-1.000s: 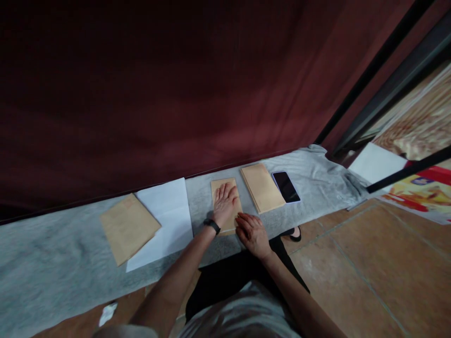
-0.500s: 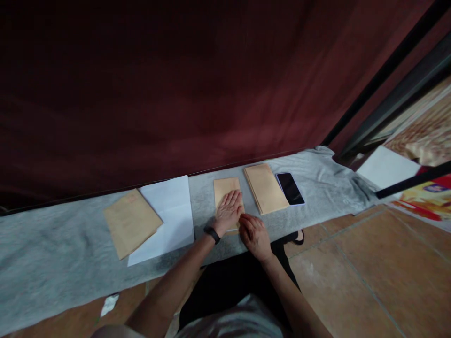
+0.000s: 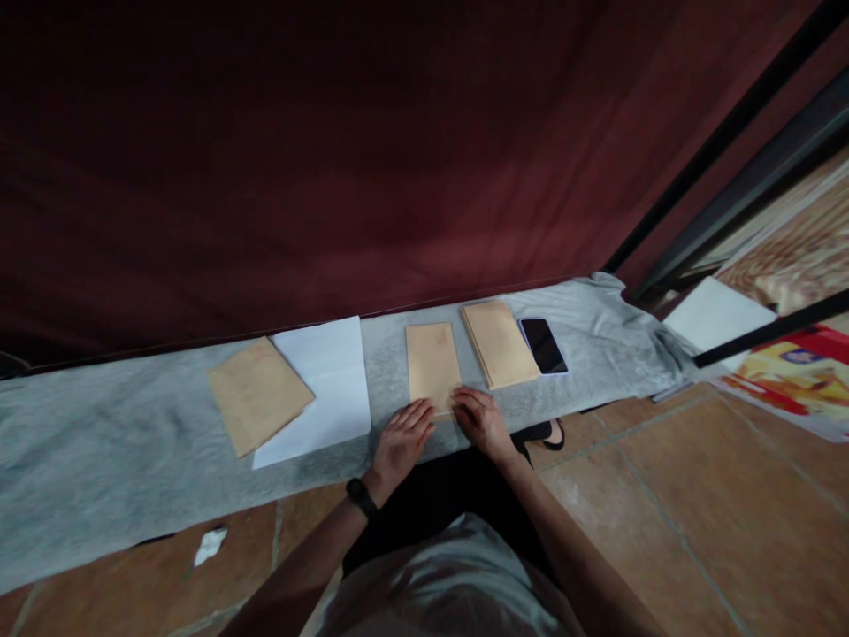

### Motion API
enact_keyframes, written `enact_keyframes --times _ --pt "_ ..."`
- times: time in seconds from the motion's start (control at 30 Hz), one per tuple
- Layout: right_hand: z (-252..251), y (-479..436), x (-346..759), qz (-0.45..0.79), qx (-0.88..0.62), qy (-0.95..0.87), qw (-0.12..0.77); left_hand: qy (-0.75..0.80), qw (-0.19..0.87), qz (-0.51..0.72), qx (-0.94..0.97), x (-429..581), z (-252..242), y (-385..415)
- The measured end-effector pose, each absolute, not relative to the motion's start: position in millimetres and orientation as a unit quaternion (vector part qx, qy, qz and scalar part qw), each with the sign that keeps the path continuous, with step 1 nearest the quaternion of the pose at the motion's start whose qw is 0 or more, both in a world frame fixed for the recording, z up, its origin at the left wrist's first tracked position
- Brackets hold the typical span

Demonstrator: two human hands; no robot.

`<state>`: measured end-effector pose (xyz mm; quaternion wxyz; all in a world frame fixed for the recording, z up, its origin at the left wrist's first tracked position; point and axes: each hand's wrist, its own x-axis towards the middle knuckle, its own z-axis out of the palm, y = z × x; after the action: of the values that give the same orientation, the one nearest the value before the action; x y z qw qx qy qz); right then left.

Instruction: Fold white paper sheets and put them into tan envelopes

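A brown paper envelope (image 3: 432,364) lies on the grey cloth in front of me, its near end showing a thin pale strip. My left hand (image 3: 400,445), with a dark band on the wrist, rests at the envelope's near left corner, fingers stretched out and flat. At the near right corner, my right hand (image 3: 484,425) has its fingers curled and pressed together on the envelope's edge. Just to the right is a stack of brown envelopes (image 3: 502,345). More brown envelopes (image 3: 258,395) lie askew at the left, partly over white paper (image 3: 335,380).
A dark-screened phone (image 3: 544,345) lies beside the stack. Grey cloth (image 3: 133,433) covers the long narrow surface, which meets a dark red wall (image 3: 398,177). A crumpled white scrap (image 3: 210,546) is on the tiled floor (image 3: 637,522). Dark metal bars (image 3: 722,133) stand at the right.
My left hand has slid off the middle of the envelope toward me, down to its near left corner, uncovering its face. My right hand stays at the near right corner. The view has shifted slightly.
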<state>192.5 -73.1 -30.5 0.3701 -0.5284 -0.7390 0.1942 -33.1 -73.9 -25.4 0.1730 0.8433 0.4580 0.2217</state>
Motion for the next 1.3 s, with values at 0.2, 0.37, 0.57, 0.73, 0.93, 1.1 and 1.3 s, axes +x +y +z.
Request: enact_keyframes --times 0.2,0.37,0.57,0.73,0.93,1.1,1.3 --pt "-27 -82 194 0.205 -0.504 -0.756 0.363 0.473 0.202 0.251 0.820 -29 -23 -74" --pt "-26 -84 195 0.209 -0.501 -0.763 0.351 0.481 0.198 0.254 0.816 -26 -23 -71" --pt "-19 -79 189 0.232 -0.502 -0.755 0.353 0.478 0.161 0.223 0.834 -23 -21 -75" --pt "-16 -58 184 0.288 -0.466 -0.765 0.338 0.465 0.142 0.210 0.848 -25 -22 -80" --pt "-33 -21 173 0.244 -0.429 -0.832 0.254 0.464 0.117 0.209 0.853 -28 -29 -81" --pt "-42 11 164 0.167 -0.468 -0.828 0.260 0.466 0.085 0.210 0.855 -28 -34 -82" --pt "-43 57 149 0.123 -0.534 -0.780 0.302 0.464 0.081 0.231 0.851 -26 -29 -82"
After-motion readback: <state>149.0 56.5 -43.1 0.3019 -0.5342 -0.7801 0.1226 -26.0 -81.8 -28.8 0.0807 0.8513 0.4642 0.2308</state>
